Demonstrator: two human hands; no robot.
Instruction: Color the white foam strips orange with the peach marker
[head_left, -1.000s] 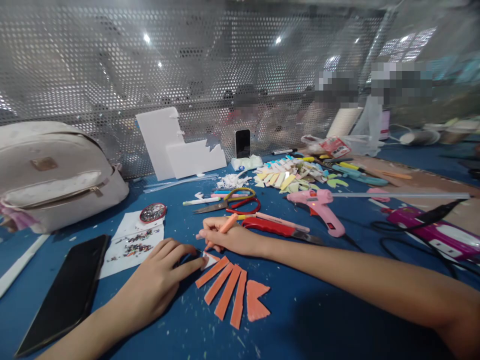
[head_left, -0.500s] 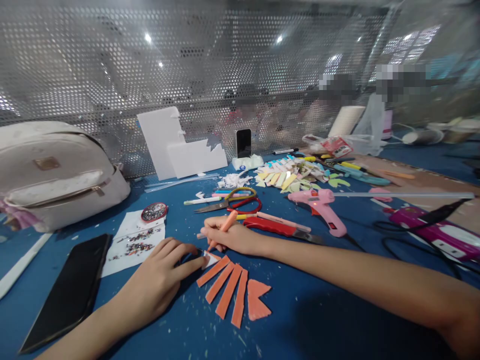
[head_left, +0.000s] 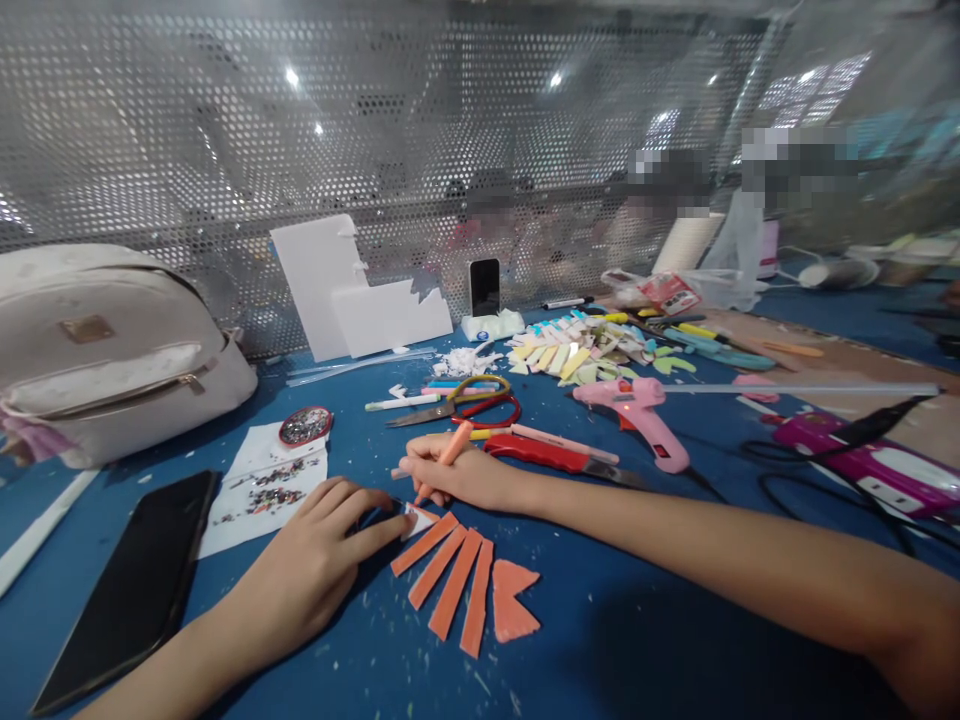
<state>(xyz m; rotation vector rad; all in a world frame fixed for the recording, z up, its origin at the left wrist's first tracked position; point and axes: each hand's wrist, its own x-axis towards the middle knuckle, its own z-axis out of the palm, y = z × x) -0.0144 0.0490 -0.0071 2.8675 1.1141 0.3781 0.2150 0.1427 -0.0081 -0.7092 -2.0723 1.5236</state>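
Observation:
My right hand (head_left: 457, 470) is closed around an orange marker (head_left: 455, 443), its tip down on a small white foam piece (head_left: 420, 519) that is partly coloured orange. The fingertips of my left hand (head_left: 330, 550) grip that piece from the left; its other fingers are curled on the table. Just in front lie several orange-coloured strips (head_left: 455, 583) fanned out side by side, and a notched orange piece (head_left: 514, 602) to their right. Behind my right hand are scissors (head_left: 454, 408) with yellow and red handles and a red utility knife (head_left: 540, 453).
A pink glue gun (head_left: 637, 415) with a long glue stick and a purple power strip (head_left: 862, 462) lie right. Cut pieces (head_left: 577, 350) are heaped behind. Left are a black phone (head_left: 131, 590), beads on paper (head_left: 262, 520) and a white backpack (head_left: 112, 350). White foam boards (head_left: 319, 290) lean against the mesh.
The view has shifted very slightly. Both hands stay at the white piece, with the marker still held in my right hand.

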